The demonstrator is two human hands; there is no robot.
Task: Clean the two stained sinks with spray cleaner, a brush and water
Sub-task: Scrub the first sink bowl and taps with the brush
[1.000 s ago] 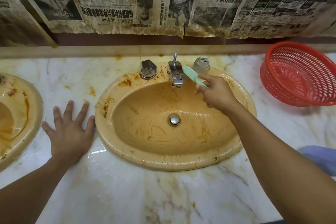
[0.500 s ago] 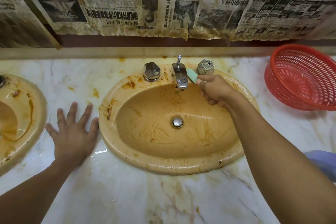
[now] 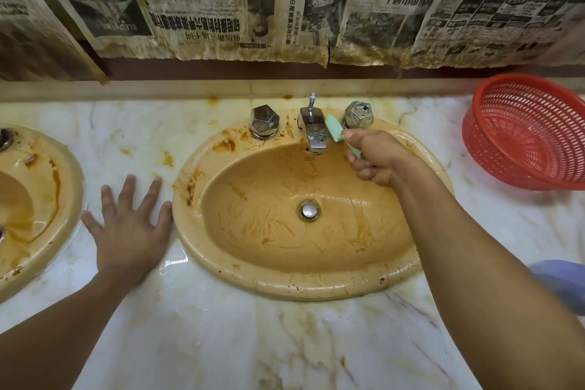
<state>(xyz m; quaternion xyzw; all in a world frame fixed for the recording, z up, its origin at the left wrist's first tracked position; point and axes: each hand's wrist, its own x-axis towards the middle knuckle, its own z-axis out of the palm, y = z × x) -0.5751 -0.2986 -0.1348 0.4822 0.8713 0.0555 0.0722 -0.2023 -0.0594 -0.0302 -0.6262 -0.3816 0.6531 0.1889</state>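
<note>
Veined white marble table (image 3: 221, 342), wet and glossy in places, marked with orange-brown stains (image 3: 167, 159) towards the back; along its rear edge a low beige ledge (image 3: 158, 90), also spotted; above that a dark red strip of wall (image 3: 221, 71); hung over the wall, yellowed newspaper (image 3: 221, 0) in overlapping sheets, print upside down, lower edges browned, wrinkled and torn; at far right on the table a red mesh basket (image 3: 522, 136), tilted, cut by the frame; near the right edge, something blue (image 3: 563, 282), blurred.
</note>
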